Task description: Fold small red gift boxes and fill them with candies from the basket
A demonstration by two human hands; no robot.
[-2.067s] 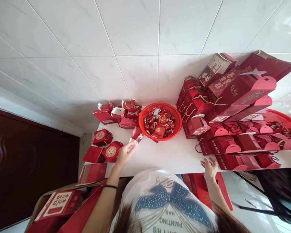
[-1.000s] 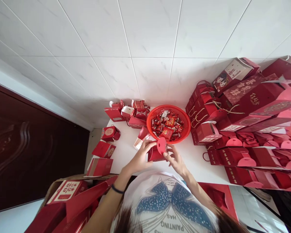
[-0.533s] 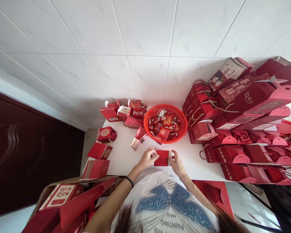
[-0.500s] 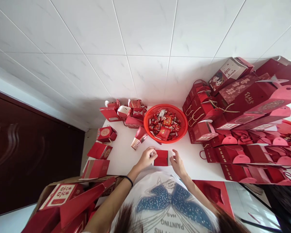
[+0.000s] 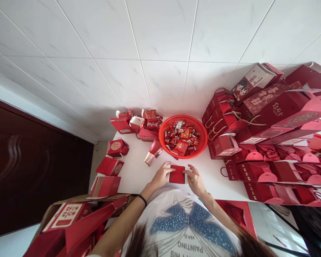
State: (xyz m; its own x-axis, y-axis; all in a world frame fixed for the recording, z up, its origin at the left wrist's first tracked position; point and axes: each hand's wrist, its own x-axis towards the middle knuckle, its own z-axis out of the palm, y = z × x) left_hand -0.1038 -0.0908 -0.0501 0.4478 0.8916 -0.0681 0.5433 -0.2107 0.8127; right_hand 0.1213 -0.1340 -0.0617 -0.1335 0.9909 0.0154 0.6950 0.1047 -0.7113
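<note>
A small red gift box (image 5: 177, 175) rests on the white table close to my body, its red flap facing up and dark gaps showing at both sides. My left hand (image 5: 162, 175) grips its left side, thumb over the edge and fingers along the outside. On the opposite side, my right hand (image 5: 195, 179) holds the right edge with thumb and fingers. Just beyond stands a red plastic basket (image 5: 164, 151) heaped with red-wrapped sweets (image 5: 180, 137). A small red and pink box (image 5: 153, 152) lies to the left of the basket.
Several finished-looking red boxes (image 5: 117, 147) line the table's left side. Stacked red gift boxes with rope handles (image 5: 273, 110) fill the right side. Below left, a carton (image 5: 49, 214) holds more red boxes. A tiled wall (image 5: 163, 85) closes off the back.
The pale side flaps of the small box have been folded inward. My right hand has come in to touch the right edge, and my left thumb has shifted slightly over the box.
</note>
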